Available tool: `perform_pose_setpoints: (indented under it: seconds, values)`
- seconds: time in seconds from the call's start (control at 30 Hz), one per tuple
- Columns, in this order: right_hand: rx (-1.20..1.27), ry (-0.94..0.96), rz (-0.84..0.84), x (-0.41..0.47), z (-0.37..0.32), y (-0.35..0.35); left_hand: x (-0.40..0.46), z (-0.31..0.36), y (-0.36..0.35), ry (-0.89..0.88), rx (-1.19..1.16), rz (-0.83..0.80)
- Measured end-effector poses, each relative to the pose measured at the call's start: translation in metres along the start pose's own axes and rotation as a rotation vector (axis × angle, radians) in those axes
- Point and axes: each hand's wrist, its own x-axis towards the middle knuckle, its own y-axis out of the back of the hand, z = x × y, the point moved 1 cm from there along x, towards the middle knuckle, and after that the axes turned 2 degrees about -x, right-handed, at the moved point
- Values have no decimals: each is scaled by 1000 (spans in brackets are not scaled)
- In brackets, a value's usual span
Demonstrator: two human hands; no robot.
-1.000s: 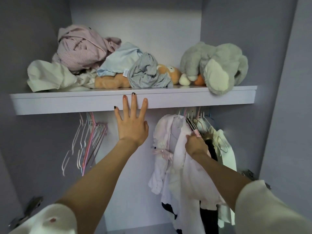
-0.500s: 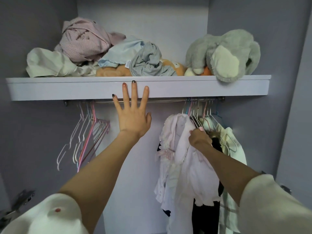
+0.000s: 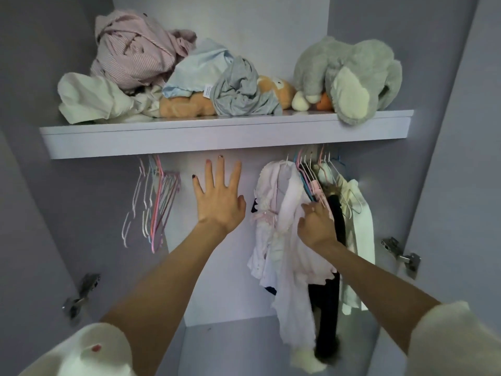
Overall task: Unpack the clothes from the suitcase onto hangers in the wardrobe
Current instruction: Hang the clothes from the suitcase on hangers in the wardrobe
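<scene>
The left hand (image 3: 219,199) is raised with fingers straight and spread, palm toward the back panel of the wardrobe (image 3: 447,185). It holds nothing; whether the palm touches the panel cannot be determined from this view. Its fingertips lie just below the front edge of the shelf (image 3: 130,142), so upward travel is limited.

The right hand (image 3: 315,226) reaches into the hung clothes. Its fingers curl at the shoulder of the pale pink top (image 3: 287,240), near where the top meets its hanger, probably to settle or straighten the garment. The exact grip is partly hidden by fabric.

To the right of the right hand hang a black garment (image 3: 336,221) and a cream garment (image 3: 360,232), packed close together against the side wall. There is little free room on that side.

To the left of the left hand hangs a cluster of empty hangers (image 3: 157,202), within reach and well apart from the clothes. The stretch between hangers and clothes, in front of the left hand, is open and offers room for the next garment.

Above both hands, crumpled clothing (image 3: 135,47) and a grey plush toy (image 3: 349,77) sit on the shelf; the toy overhangs the edge.

The suitcase is not in view.
</scene>
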Motion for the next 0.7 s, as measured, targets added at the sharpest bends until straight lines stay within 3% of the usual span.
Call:
perform_pose_setpoints:
  seconds: [0.3,0.43,0.7]
  values:
    - [298,95,-285,-142,-21,-30,-141,-9,-22,77,-146,-248]
    - [464,41,-441,-213,-28,-55,-234,-13,-42,232,-209,-351]
    - [368,148,-803,-362,-16,-124,-444,-5,-66,620,-305,-517]
